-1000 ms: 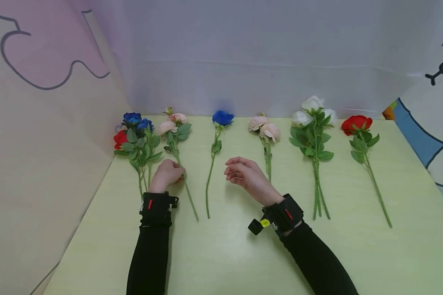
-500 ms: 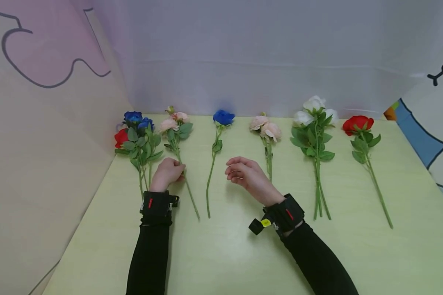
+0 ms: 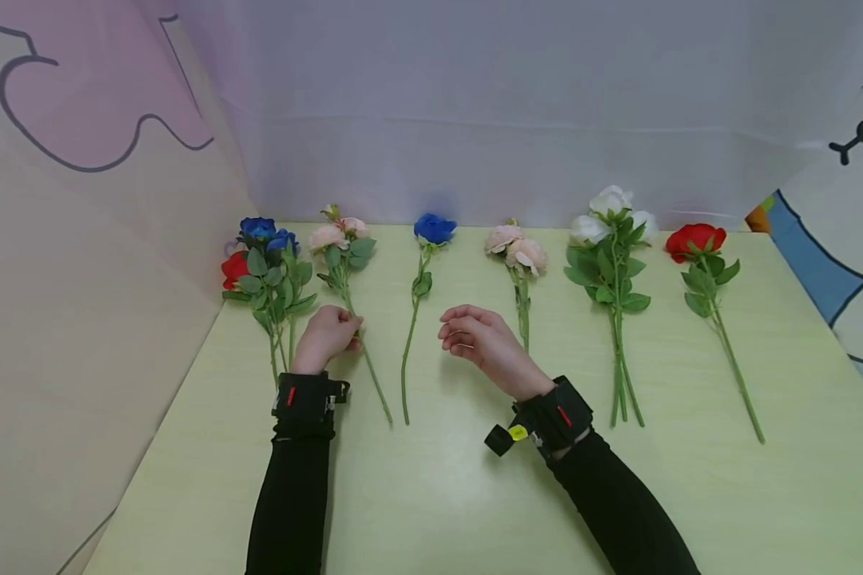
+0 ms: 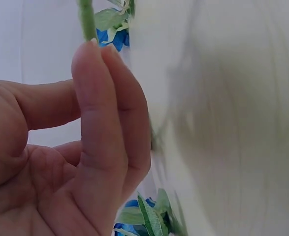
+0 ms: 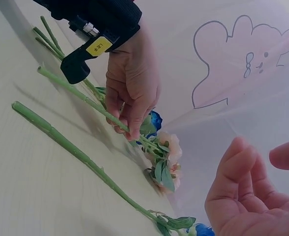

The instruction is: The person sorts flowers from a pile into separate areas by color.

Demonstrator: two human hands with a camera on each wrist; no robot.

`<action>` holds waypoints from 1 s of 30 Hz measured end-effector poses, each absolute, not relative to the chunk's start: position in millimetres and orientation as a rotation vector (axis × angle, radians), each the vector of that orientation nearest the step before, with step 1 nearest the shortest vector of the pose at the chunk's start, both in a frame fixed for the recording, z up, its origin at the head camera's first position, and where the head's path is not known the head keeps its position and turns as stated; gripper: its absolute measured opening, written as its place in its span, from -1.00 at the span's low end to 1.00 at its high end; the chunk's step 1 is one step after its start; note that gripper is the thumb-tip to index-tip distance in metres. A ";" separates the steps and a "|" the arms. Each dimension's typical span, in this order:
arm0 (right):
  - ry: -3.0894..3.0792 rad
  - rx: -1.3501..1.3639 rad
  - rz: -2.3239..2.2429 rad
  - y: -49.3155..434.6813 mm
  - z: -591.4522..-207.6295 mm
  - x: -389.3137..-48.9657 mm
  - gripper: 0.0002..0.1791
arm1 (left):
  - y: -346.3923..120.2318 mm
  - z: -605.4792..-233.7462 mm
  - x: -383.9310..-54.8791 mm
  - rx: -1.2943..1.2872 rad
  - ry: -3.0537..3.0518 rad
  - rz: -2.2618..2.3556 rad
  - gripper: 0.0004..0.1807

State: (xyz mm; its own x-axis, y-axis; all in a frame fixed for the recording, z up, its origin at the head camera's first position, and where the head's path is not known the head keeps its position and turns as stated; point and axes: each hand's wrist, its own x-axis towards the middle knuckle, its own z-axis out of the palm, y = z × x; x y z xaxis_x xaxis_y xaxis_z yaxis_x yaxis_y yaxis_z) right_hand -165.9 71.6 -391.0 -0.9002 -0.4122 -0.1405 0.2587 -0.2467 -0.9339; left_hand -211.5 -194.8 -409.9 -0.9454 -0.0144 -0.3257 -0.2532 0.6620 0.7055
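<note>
My left hand (image 3: 324,342) pinches the green stem of an artificial pink flower (image 3: 328,237) between thumb and fingertips. In the right wrist view this stem (image 5: 78,93) is raised a little off the table, with a shadow beneath. The left wrist view shows only a short piece of stem (image 4: 87,19) above the fingertips. My right hand (image 3: 485,347) hovers over the table, fingers loosely bent and holding nothing. Between the hands lies a single blue rose (image 3: 435,229). A second pink flower (image 3: 525,257) lies beyond the right hand, which hides its lower stem.
Left of the left hand lie blue roses (image 3: 259,229) and a red rose (image 3: 235,270), their stems partly behind the wrist. White roses (image 3: 611,204) and another red rose (image 3: 696,242) lie on the right. A pale curtain (image 3: 475,160) borders the table's (image 3: 431,503) far edge.
The lower end of the pink flower's stem has swung slightly to the right and away, still pinched by my left hand. My right hand stays in place.
</note>
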 end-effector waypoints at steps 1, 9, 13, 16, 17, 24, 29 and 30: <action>1.594 -0.187 -2.182 71.3 -390.7 -165.9 -0.71 | -195.3 -409.6 -211.3 -0.210 2.592 1.164 -0.67; 1.590 -0.200 -2.182 71.1 -390.1 -167.7 -0.79 | -196.6 -408.0 -210.7 -0.184 2.605 1.218 -0.66; 1.600 -0.184 -2.186 73.0 -390.6 -167.5 -0.80 | -194.2 -407.6 -211.4 -0.158 2.609 1.259 -0.66; 1.598 -0.193 -2.184 73.2 -391.2 -167.5 -0.80 | -193.6 -406.9 -211.1 -0.173 2.608 1.284 -0.67; 1.596 -0.197 -2.185 73.3 -391.3 -167.6 -0.80 | -193.2 -406.2 -210.7 -0.180 2.604 1.296 -0.68; 1.593 -0.204 -2.190 73.5 -391.1 -167.2 -0.80 | -191.9 -402.4 -209.4 -0.192 2.577 1.371 -0.69; 1.595 -0.198 -2.189 74.4 -391.3 -167.2 -0.81 | -190.3 -398.6 -208.2 -0.169 2.569 1.407 -0.69; 1.595 -0.198 -2.190 74.5 -391.4 -167.2 -0.81 | -190.0 -398.0 -208.0 -0.158 2.574 1.411 -0.69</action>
